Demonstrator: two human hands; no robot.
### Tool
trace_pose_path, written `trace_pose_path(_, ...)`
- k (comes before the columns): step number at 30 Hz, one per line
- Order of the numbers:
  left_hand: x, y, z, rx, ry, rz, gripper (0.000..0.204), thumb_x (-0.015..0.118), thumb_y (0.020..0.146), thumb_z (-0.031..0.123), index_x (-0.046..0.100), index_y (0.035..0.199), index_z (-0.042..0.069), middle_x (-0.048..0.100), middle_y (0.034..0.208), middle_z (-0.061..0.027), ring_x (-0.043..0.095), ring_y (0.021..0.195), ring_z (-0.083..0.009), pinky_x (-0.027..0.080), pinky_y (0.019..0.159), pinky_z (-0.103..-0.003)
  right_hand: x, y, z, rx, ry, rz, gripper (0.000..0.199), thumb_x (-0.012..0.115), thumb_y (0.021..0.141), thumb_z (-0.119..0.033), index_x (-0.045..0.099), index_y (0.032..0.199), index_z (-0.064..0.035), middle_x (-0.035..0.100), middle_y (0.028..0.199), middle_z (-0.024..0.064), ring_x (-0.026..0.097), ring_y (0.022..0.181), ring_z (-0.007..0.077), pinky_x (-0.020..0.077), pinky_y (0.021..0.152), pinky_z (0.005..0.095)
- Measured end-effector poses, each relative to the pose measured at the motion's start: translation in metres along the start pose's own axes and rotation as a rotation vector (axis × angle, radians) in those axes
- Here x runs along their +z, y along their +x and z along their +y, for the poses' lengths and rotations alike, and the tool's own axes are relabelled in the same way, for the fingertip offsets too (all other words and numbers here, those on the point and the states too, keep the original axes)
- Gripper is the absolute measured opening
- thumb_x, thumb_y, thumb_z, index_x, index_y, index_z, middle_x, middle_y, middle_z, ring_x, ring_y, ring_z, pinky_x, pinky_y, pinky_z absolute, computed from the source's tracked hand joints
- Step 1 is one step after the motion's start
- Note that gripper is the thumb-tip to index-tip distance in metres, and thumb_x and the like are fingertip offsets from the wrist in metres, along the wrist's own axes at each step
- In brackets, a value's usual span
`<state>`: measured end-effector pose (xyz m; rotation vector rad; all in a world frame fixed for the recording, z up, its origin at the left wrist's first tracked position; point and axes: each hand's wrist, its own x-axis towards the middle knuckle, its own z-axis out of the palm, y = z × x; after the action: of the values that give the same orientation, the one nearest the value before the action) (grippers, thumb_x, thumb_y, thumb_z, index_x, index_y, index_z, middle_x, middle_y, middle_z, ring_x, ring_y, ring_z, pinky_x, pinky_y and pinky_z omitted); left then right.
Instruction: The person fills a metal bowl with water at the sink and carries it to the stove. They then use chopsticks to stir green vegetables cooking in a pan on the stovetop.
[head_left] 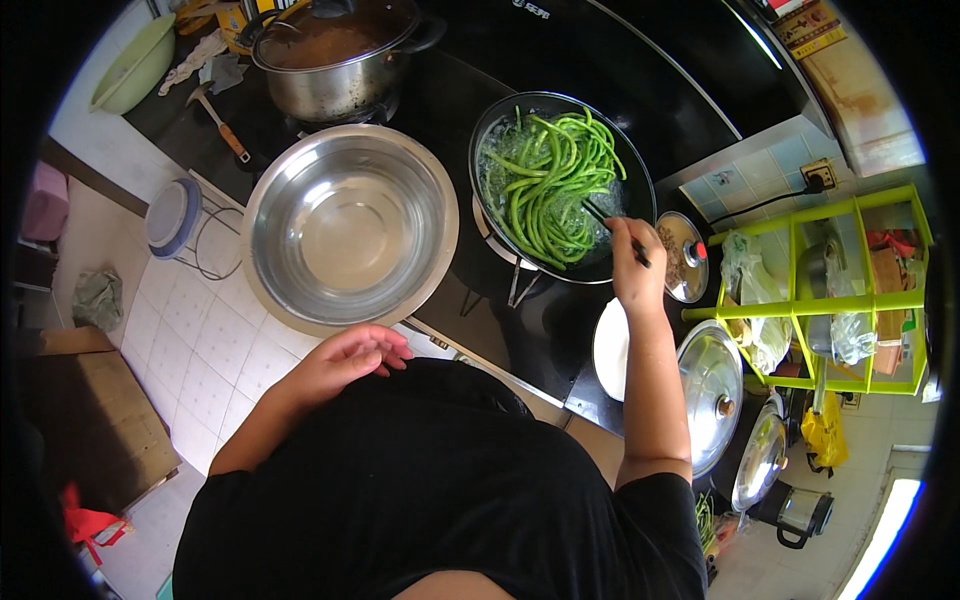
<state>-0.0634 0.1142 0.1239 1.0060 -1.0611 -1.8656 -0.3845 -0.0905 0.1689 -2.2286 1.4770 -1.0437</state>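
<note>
The bare right forearm rises from the lower edge of the view, nearly straight, and ends in the right hand (635,268), which is closed with its fingers curled around a thin dark pair of chopsticks (612,229). The left arm is bent at the elbow and lies across the front of the torso. The left hand (348,357) rests loose and palm-side inward, its fingers slightly curled, spread toward the right and gripping nothing.
</note>
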Motion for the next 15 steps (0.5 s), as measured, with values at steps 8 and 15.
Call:
trace_pose_path(8,0.003,-0.001,0.001,0.014,0.011,0.007,0.032,0.045,0.094,0.021,0.049,0.120,0.003,0.054,0.115,-0.0091,0.053,0.105,-0.0187,0.042,0.087,-0.032,0.015,0.015,-0.005,-0.116,-0.040,-0.010,0.007,0.060,0.080,-0.006,0.063,0.079,-0.0002,0.061,0.076,0.0143,0.057,0.068,0.0299,0.0450,0.064,0.0353)
trace_pose_path(15,0.000,-0.004,-0.004,-0.010,-0.005,0.021,0.032,0.045,0.094,0.021,0.049,0.120,0.004,0.054,0.115,-0.0091,0.053,0.104,-0.0182,0.042,0.087,-0.031,-0.045,0.007,-0.004,0.244,0.149,0.125,0.024,0.054,0.091,-0.022,0.066,0.088,-0.0017,0.059,0.072,0.0006,0.049,0.063,0.0053,0.0400,0.058,0.0207)
